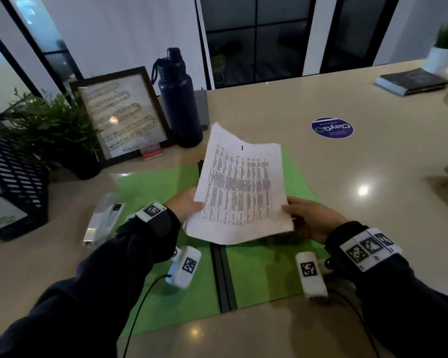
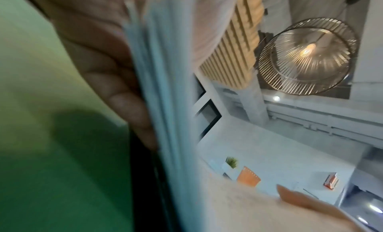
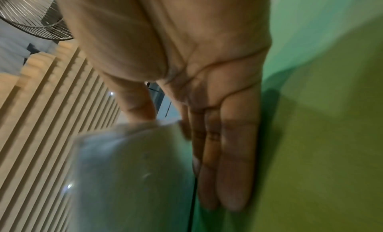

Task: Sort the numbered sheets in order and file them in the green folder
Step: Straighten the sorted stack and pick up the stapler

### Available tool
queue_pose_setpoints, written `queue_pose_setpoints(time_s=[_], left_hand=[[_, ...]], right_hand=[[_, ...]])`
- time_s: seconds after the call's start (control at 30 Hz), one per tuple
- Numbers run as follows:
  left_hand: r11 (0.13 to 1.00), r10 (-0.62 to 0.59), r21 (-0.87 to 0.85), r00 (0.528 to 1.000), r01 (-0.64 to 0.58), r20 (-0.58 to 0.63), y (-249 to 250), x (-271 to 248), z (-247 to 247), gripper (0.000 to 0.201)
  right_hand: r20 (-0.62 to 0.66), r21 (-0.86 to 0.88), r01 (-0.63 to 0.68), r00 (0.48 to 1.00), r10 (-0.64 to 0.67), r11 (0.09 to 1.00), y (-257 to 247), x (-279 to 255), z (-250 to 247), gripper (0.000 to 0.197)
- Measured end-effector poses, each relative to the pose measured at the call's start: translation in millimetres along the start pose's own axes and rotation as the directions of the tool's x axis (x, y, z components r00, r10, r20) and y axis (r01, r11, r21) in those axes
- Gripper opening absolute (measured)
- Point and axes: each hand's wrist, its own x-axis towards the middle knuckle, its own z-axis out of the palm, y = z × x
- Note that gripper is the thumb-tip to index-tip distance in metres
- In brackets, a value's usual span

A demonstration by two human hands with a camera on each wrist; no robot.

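Observation:
A stack of printed white sheets [image 1: 241,187] is held tilted above the open green folder [image 1: 161,184], which lies flat on the beige table with its dark spine [image 1: 224,275] down the middle. My left hand [image 1: 189,206] grips the stack's left edge. In the left wrist view the fingers [image 2: 107,71] lie behind the sheet edges [image 2: 165,88], with the folder [image 2: 31,88] beyond. My right hand [image 1: 295,213] pinches the lower right corner. The right wrist view has the thumb [image 3: 136,104] on the sheets [image 3: 128,178] and straight fingers [image 3: 228,153] beneath, over the folder [image 3: 321,137].
A dark bottle [image 1: 179,99], a framed picture [image 1: 122,115], a plant [image 1: 52,125] and a black mesh organiser [image 1: 13,177] stand at the back left. A clear plastic item [image 1: 102,220] lies left of the folder. A round sticker [image 1: 332,127] and a book [image 1: 411,81] are far right.

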Motion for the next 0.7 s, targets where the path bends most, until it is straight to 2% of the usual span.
queue_pose_setpoints(time_s=[0.07,0.17,0.23,0.3,0.33,0.4,0.47,0.53,0.6,0.7], left_hand=[[0.986,0.023,-0.161,0.998,-0.031,-0.050,-2,-3,1,0.038],[0.864,0.014,-0.503,1.000,-0.019,-0.014,-3,-12,13,0.044],[0.792,-0.013,-0.611,1.000,0.003,-0.012,-7,-12,24,0.060],[0.769,-0.060,-0.639,0.996,0.002,-0.070,-10,-11,30,0.073],[0.769,-0.080,-0.639,0.993,0.007,-0.086,-10,-10,31,0.079],[0.785,-0.098,-0.620,0.989,0.008,-0.112,-11,-7,29,0.079],[0.834,-0.097,-0.552,0.988,0.017,-0.116,-14,-4,24,0.067],[0.925,-0.052,-0.379,0.996,0.021,-0.072,-18,-5,19,0.063],[0.989,0.012,-0.146,0.999,-0.020,-0.052,-18,-12,17,0.065],[0.986,0.163,0.064,0.968,-0.153,-0.189,-7,-23,8,0.061]], right_hand=[[-0.016,0.048,-0.025,1.000,0.026,0.999,-3,1,3,0.024],[-0.111,0.097,0.013,0.994,-0.002,0.995,-5,12,10,0.033],[-0.206,-0.006,0.009,0.978,-0.010,1.000,-4,19,16,0.053],[-0.282,-0.178,-0.016,0.959,-0.035,0.984,-3,22,22,0.073],[-0.310,-0.243,-0.024,0.949,-0.055,0.970,-2,21,25,0.077],[-0.326,-0.263,-0.019,0.943,-0.070,0.964,2,20,24,0.075],[-0.316,-0.226,-0.004,0.946,-0.069,0.974,4,18,21,0.070],[-0.316,-0.249,0.008,0.945,-0.089,0.969,7,19,16,0.067],[-0.281,-0.356,0.003,0.953,-0.110,0.935,9,20,14,0.064],[-0.198,-0.469,-0.002,0.975,-0.103,0.883,8,21,15,0.074]])
